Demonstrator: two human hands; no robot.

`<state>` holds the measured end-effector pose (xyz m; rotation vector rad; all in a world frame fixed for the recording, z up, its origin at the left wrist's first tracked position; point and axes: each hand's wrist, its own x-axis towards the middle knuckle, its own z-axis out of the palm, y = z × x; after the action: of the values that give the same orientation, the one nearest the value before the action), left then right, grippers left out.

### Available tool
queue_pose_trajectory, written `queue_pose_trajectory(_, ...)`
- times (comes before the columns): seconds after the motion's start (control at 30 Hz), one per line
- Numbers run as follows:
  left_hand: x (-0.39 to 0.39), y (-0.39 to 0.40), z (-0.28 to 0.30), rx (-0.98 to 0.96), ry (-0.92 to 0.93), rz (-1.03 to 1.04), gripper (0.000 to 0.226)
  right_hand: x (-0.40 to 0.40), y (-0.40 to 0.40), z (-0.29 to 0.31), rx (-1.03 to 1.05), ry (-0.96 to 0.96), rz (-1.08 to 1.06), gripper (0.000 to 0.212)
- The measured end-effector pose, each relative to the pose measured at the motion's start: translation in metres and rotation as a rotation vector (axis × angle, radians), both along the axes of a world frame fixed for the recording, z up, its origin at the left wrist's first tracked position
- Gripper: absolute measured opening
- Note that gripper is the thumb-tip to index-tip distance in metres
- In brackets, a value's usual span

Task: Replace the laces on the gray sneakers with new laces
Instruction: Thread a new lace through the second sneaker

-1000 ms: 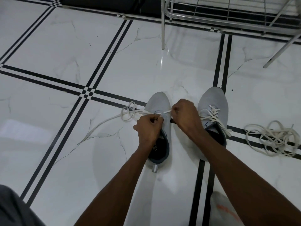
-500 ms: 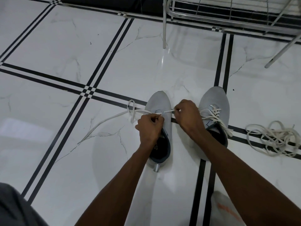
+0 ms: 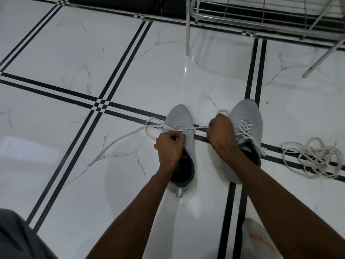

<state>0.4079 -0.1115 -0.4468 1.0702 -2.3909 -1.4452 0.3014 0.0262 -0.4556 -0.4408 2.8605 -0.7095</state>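
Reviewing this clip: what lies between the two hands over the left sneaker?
In the head view, a taut stretch of white lace runs from the left hand to the right hand, above the left sneaker and a strip of floor.

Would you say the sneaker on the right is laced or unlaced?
Laced: white lace criss-crosses the right sneaker, its end trailing loose.
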Motion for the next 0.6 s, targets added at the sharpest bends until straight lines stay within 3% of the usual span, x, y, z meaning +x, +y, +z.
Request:
queue_pose_trajectory(0.07, 0.002, -0.001, 0.003, 0.007, -0.003, 0.022, 0.020, -0.008, 0.011, -0.002, 0.040, -0.021, -0.050, 0.007)
queue_pose_trajectory(0.17, 0.000, -0.001, 0.002, 0.005, -0.014, 0.011, 0.018, -0.003, -0.005, 0.010, -0.125, 0.014, 0.176, 0.033)
queue_pose_trajectory(0.27, -0.001, -0.001, 0.004, -0.018, -0.019, 0.002, 0.021, 0.009, -0.025, 0.008, -0.138, 0.009, 0.358, 0.019)
queue_pose_trajectory(0.37, 0.000, 0.000, 0.007, -0.069, -0.027, -0.007, 0.021, 0.010, -0.026, 0.003, -0.095, 0.024, 0.286, 0.016)
queue_pose_trajectory(0.5, 0.003, 0.002, 0.011, -0.080, -0.040, 0.010, 0.021, -0.005, 0.000, -0.005, 0.050, -0.025, -0.022, 0.015)
queue_pose_trajectory(0.6, 0.001, 0.004, 0.011, -0.056, -0.044, 0.012, 0.019, 0.000, -0.006, 0.000, -0.083, 0.057, 0.169, 0.033)
